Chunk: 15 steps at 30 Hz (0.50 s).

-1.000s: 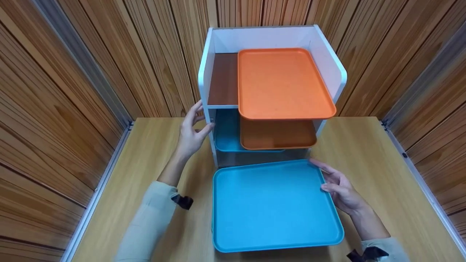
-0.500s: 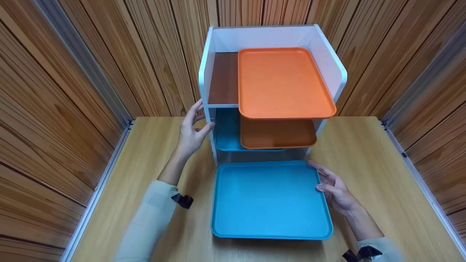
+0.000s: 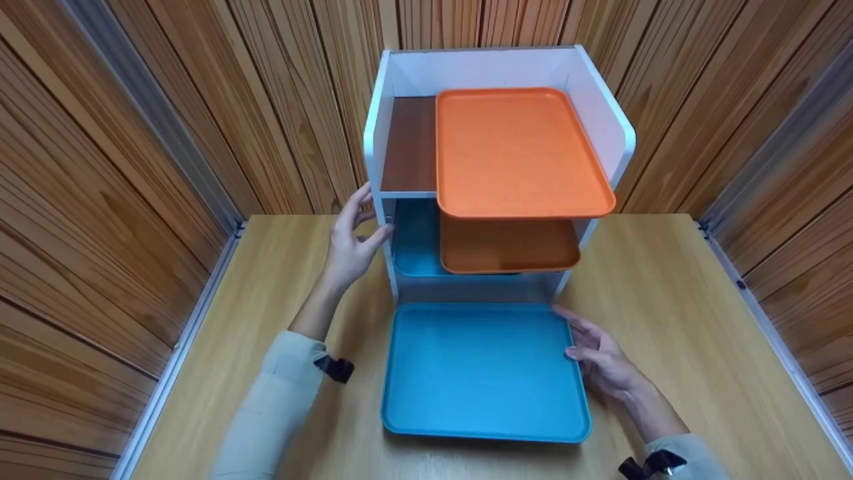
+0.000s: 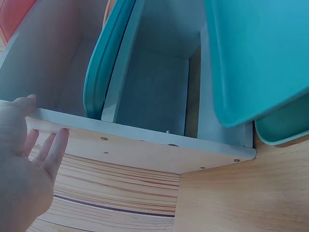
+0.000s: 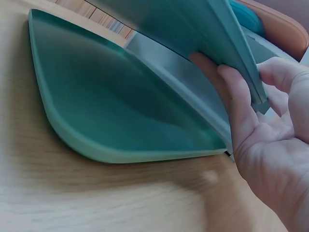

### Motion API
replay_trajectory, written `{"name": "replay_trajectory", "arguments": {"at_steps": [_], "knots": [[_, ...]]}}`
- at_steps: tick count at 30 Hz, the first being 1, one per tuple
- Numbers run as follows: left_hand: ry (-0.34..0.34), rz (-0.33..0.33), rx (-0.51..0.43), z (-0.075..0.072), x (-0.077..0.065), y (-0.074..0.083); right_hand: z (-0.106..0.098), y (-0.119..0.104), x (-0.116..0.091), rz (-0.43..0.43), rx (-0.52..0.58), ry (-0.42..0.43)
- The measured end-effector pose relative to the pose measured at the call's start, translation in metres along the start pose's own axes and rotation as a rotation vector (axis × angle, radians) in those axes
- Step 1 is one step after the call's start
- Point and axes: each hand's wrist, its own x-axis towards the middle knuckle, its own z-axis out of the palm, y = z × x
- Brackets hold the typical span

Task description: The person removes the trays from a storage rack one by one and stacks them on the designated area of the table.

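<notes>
My right hand (image 3: pixel 606 363) pinches the right edge of a blue tray (image 3: pixel 486 373) in front of the white shelf unit (image 3: pixel 608 117). In the right wrist view the thumb is on one face of that tray and the fingers are on the other. Below it, a second tray (image 5: pixel 120 106) lies on the table, looking green there; the held tray hides it in the head view. My left hand (image 3: pixel 353 250) grips the unit's left side panel, thumb at the front edge. The left wrist view shows those fingers (image 4: pixel 57 150) against the panel's outer face.
An orange tray (image 3: pixel 523 153) sits on the top shelf, overhanging its front. On the shelf below, a brownish-orange tray (image 3: pixel 510 247) overlaps another blue tray (image 3: pixel 416 240). The wooden table (image 3: pixel 673 320) meets slatted wooden walls (image 3: pixel 733 100) behind and at both sides.
The right hand has shifted left and slightly down with the blue tray, which has turned squarer to the shelf unit. The left hand has stayed on the side panel.
</notes>
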Motion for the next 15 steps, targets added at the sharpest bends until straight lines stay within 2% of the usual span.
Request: {"name": "replay_trajectory", "arguments": {"at_steps": [4,8,15], "knots": [[-0.003,0.008,-0.001,0.0,0.001,0.0,-0.001,0.003,0.001,0.045,-0.018,-0.004],[-0.004,0.017,0.001,-0.001,0.001,0.0,-0.002,0.006,0.003,0.074,-0.007,-0.046],[-0.016,0.015,0.001,-0.001,0.002,-0.001,-0.004,0.014,0.004,0.081,0.036,-0.086]]}}
